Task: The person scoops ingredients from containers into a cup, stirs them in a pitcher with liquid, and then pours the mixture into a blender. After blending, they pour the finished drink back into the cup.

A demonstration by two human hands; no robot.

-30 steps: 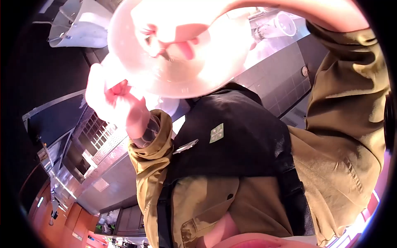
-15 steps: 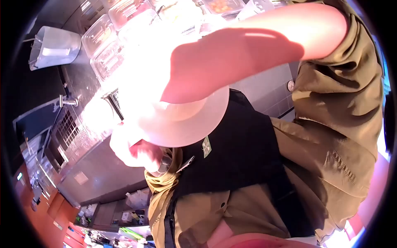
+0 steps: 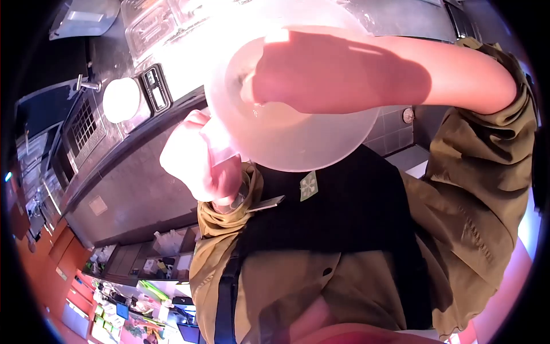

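Observation:
A large translucent white bowl (image 3: 303, 143) is tilted in front of my chest and the black apron (image 3: 344, 212). My left hand (image 3: 200, 160) grips the bowl's rim on its left side, with its fingers wrapped round the edge. From the right, my right hand (image 3: 298, 71) reaches over the rim into the bowl. Its fingers point down inside and are mostly hidden, so what they touch cannot be made out. Glare washes out the bowl's upper part.
A black digital scale (image 3: 156, 87) lies on the counter beside a round white container (image 3: 122, 100). Clear plastic containers (image 3: 150, 28) stand at the upper left, near a translucent bucket (image 3: 86, 17). A metal tap (image 3: 87, 85) is at the left, above shelves (image 3: 137, 252) with goods.
The bowl and both my hands have moved up and to the right in view. The bowl shows more of its inside. The scale and the white container now show clearly.

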